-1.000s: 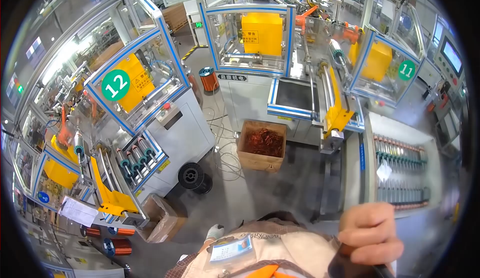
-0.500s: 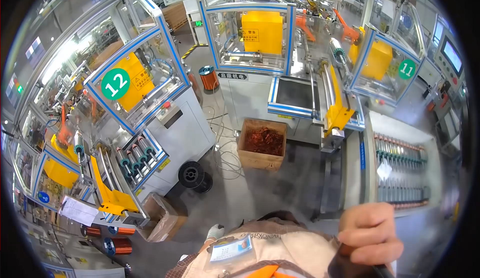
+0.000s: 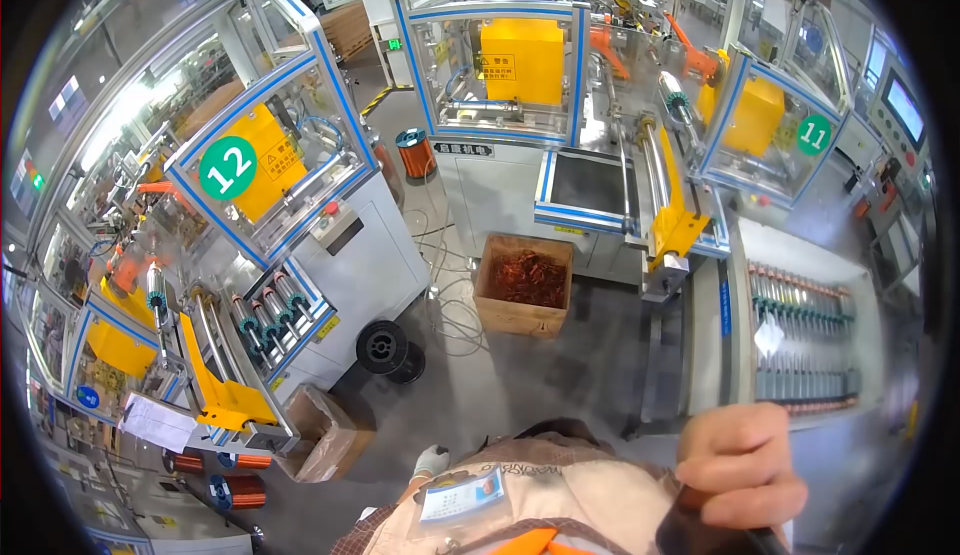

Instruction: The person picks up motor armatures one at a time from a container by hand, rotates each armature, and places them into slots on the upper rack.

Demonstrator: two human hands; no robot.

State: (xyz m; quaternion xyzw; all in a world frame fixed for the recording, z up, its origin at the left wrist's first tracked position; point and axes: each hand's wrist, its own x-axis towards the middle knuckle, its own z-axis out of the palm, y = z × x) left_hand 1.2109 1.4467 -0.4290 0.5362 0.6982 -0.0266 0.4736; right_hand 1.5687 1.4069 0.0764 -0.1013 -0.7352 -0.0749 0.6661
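Observation:
My right hand (image 3: 745, 465) is in the lower right, close to the camera. Its fingers are curled closed around a smooth black object (image 3: 690, 527); most of that object is hidden below the hand, so its kind does not show. At the left side of my body hangs my left hand (image 3: 432, 461), in a pale glove. Its fingers are too small and partly hidden to read, and it appears near no machine. A badge (image 3: 462, 498) lies on the front of my beige apron (image 3: 580, 485).
Machine 12 (image 3: 228, 167) stands left with rotors (image 3: 272, 317) on its tray; machine 11 (image 3: 814, 135) is right. A white bin (image 3: 740, 355) holds rows of rotors. On the floor are a carton of copper scrap (image 3: 525, 310), a black spool (image 3: 385, 350) and cables (image 3: 455, 315).
At the far left, an orange robot arm has swung from upright to a more level pose. My hands look unchanged, and the view has shifted only slightly.

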